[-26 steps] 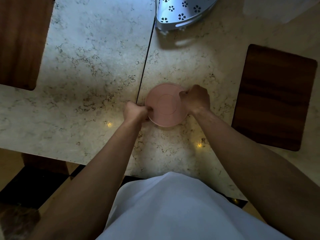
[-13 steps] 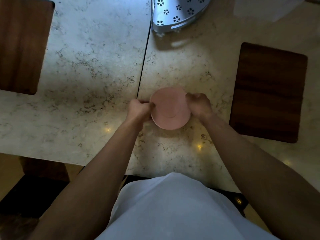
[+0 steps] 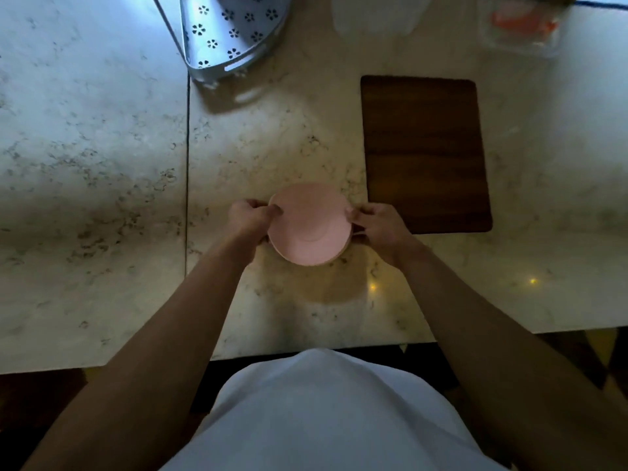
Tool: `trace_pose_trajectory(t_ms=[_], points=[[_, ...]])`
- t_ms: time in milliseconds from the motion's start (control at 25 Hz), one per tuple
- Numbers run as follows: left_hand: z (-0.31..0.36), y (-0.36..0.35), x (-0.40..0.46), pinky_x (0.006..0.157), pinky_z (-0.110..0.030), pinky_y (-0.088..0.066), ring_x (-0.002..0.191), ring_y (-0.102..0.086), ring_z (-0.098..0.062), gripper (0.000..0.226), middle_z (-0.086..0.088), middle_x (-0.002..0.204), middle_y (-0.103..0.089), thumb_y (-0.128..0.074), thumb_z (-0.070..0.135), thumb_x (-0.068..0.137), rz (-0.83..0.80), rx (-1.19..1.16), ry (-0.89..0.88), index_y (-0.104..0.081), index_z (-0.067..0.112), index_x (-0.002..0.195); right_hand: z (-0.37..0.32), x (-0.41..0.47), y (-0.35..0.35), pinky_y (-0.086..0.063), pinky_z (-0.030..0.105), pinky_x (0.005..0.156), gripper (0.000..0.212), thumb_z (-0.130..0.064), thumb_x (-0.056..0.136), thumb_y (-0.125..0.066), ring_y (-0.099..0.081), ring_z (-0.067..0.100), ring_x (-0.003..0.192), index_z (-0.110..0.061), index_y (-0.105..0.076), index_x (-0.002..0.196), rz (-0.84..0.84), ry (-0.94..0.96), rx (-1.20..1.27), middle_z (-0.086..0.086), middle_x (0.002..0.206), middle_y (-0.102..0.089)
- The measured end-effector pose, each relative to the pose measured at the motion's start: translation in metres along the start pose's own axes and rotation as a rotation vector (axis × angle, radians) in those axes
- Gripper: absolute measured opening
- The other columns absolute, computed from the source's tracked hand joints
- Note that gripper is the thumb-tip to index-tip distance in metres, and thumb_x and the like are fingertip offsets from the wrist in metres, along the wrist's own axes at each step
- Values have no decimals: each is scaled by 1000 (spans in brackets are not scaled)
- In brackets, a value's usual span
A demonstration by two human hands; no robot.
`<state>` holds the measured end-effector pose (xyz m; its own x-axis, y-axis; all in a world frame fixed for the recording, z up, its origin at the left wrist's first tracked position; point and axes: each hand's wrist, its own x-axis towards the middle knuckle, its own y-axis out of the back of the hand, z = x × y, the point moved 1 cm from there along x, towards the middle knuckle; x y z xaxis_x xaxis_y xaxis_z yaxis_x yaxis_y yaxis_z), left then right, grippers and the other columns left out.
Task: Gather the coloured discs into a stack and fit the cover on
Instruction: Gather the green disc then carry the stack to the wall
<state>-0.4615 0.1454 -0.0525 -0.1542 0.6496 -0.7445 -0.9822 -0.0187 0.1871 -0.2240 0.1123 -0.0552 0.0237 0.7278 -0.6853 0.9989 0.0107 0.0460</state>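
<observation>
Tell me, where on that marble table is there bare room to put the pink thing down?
Widest: the slab left of the table seam, below the perforated metal tray. Also the strip between tray and wooden mat. Crowded: the far right corner with its plastic containers.

A table point(image 3: 102, 164) with a pale, marbled top is seen, and a dark straight seam point(image 3: 187, 185) is cut down its top. A dark brown wooden mat point(image 3: 424, 154) is laid flat on the table at the right. A grey metal rack point(image 3: 231, 32) with little flower-shaped holes is set at the far edge. A clear box point(image 3: 520, 25) with something orange inside is placed at the far right corner. A clear lid point(image 3: 377, 18) is seen beside it, blurred. A white shirt point(image 3: 323, 413) is seen at the bottom.
</observation>
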Motion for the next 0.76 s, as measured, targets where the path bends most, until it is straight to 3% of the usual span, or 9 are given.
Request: trace_pose_trajectory(t_ms=[200, 280, 400, 560, 680, 760], points=[[18, -90, -28, 63, -37, -48, 69, -62, -29, 12, -19, 81, -65, -62, 4, 84, -27, 13, -65, -60, 8, 73, -3, -6, 95, -59, 34, 75, 20, -20, 99, -57, -67, 25, 99, -8, -70, 107, -4, 58, 7, 10, 110, -71], [22, -125, -38, 61, -35, -50, 71, -64, -30, 5, -19, 90, -66, -64, 5, 85, 48, -45, -57, -64, 2, 80, -8, -3, 132, -60, 36, 76, 21, -20, 99, -57, -68, 25, 99, -6, -71, 108, -51, 62, -27, 10, 110, -71], [17, -178, -48, 64, -38, -52, 83, -66, -32, 27, -18, 105, -67, -69, 10, 86, 101, -181, 14, -64, -5, 108, -27, 1, 188, -62, 36, 67, 15, -16, 95, -63, -69, 22, 91, -7, -73, 97, -59, 82, -107, 8, 100, -71], [19, -232, -66, 74, -47, -55, 83, -64, -34, 18, -23, 111, -65, -70, 9, 86, 87, -246, 53, -65, -3, 98, -49, 10, 245, -60, 33, 59, 15, -18, 91, -68, -71, 20, 81, -7, -75, 82, -74, 99, -248, 8, 90, -72], [37, -249, -69, 64, -41, -55, 88, -62, -33, 26, -21, 114, -61, -68, 8, 87, 87, -244, 28, -63, -6, 108, -57, 21, 264, -60, 33, 56, 19, -17, 90, -67, -72, 22, 77, -8, -73, 74, -81, 94, -270, 6, 81, -72], [54, -252, -65, 64, -41, -55, 90, -62, -32, 23, -18, 112, -62, -68, 9, 86, 103, -222, 6, -63, -4, 105, -63, 29, 267, -60, 34, 56, 21, -18, 90, -66, -72, 24, 75, 0, -70, 80, -67, 87, -256, 6, 77, -70]])
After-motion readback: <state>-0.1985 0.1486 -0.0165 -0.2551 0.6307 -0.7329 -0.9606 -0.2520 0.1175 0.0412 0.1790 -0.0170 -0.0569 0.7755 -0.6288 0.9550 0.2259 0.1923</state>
